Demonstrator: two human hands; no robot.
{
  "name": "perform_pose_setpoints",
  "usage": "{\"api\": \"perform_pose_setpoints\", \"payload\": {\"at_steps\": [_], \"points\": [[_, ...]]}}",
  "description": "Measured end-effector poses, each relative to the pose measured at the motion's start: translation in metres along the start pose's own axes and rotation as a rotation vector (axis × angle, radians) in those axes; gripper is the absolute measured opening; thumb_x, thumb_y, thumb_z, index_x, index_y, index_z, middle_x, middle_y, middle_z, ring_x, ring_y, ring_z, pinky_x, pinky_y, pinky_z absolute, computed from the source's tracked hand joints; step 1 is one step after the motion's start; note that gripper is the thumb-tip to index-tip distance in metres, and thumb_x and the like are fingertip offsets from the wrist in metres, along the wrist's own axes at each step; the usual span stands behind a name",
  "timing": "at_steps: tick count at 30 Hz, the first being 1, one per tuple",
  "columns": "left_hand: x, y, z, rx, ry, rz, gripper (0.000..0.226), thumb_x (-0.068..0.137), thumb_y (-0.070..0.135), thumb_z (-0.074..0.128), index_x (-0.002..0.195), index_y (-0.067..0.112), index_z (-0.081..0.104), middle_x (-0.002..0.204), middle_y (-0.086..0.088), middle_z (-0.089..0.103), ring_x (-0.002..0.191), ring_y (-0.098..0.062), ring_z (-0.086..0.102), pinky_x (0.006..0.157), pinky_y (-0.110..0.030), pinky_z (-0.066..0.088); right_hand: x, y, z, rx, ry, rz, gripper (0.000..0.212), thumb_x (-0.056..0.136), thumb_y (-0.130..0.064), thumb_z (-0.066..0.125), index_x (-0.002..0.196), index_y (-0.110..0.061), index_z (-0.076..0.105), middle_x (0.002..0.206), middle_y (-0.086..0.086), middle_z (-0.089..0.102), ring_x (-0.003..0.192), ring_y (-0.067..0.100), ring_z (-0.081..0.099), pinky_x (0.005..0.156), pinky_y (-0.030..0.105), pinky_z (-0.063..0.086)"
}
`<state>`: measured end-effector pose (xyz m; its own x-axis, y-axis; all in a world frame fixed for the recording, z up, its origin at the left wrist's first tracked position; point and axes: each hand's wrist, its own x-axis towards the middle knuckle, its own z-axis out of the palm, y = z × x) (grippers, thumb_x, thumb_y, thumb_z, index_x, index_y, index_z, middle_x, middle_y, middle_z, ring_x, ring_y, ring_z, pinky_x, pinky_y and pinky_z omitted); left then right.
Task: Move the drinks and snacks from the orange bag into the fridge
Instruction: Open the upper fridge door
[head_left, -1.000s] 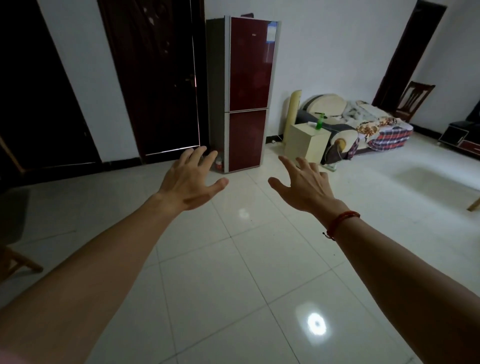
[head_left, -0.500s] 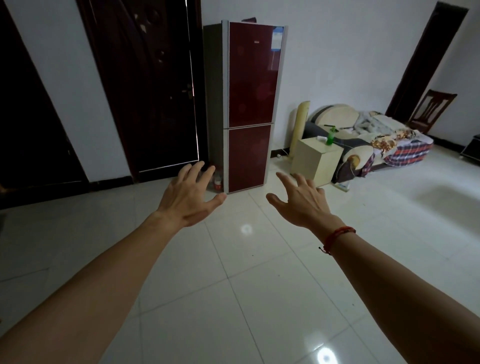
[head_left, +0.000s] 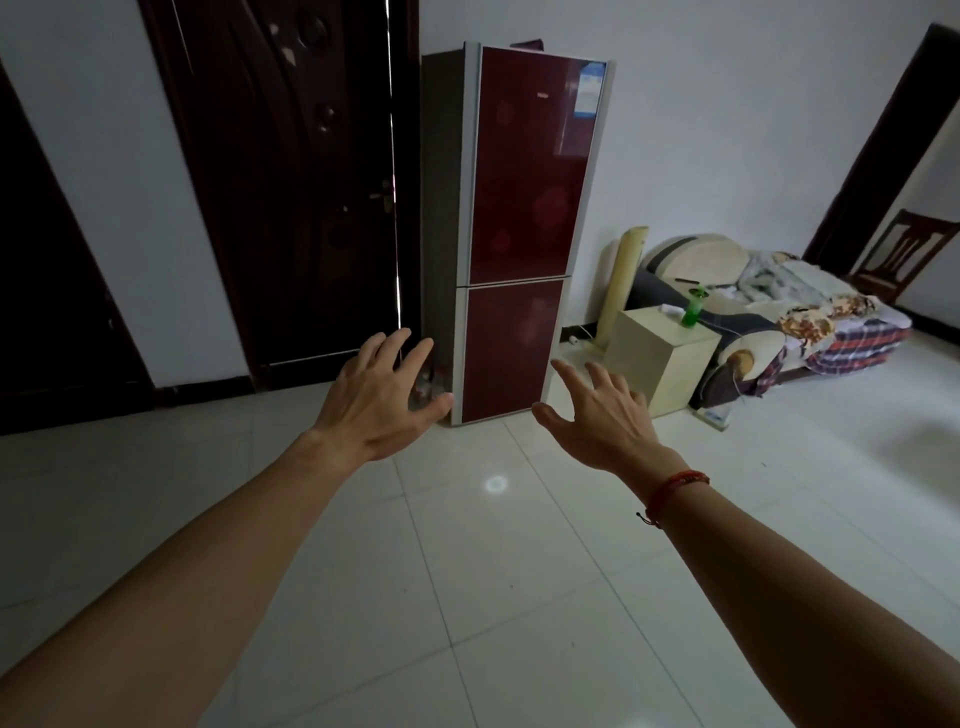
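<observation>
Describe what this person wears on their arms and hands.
No sleeves or gloves show on either arm. The left hand and its wrist carry no watch or band. The right hand has at its wrist a thin red cord bracelet with a small dark knotted tail.

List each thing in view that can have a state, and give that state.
Upper fridge door: shut.
Lower fridge door: shut.
Dark wooden door: shut or nearly so, with light along its edge.
Left hand: open, fingers spread, holds nothing.
Right hand: open, fingers spread, holds nothing.
Green bottle: upright on the cream cabinet.
Orange bag: not in view.
</observation>
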<state>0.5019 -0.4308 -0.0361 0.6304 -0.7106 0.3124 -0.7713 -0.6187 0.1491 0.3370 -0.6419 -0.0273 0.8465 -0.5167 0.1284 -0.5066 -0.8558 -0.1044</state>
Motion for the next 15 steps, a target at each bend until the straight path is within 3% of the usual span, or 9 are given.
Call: {"api": "perform_pose_setpoints", "payload": {"at_steps": [8,15], "points": [[0.158,-0.072,0.031,-0.017,0.027,0.046,0.094,0.077,0.077,0.018,0.154,0.023,0.023,0.162,-0.007,0.019,0.149,-0.029,0.013,0.115,-0.051,0.025,0.164,-0.017,0.02,0.017,0.02,0.022,0.075,0.096,-0.068,0.04,0.159,-0.035,0.016,0.162,0.013,0.025,0.143,0.038,0.033,0.112,0.054,0.033],[0.273,-0.107,0.065,-0.02,-0.01,0.075,0.088,0.083,0.074,0.027,0.154,0.023,0.021,0.162,-0.007,0.017,0.149,-0.029,0.013,0.115,-0.051,0.024,0.283,-0.009,0.032,0.003,0.013,0.061,0.075,0.096,-0.068,0.039,0.159,-0.034,0.015,0.161,0.014,0.026,0.143,0.039,0.033,0.112,0.055,0.032]]}}
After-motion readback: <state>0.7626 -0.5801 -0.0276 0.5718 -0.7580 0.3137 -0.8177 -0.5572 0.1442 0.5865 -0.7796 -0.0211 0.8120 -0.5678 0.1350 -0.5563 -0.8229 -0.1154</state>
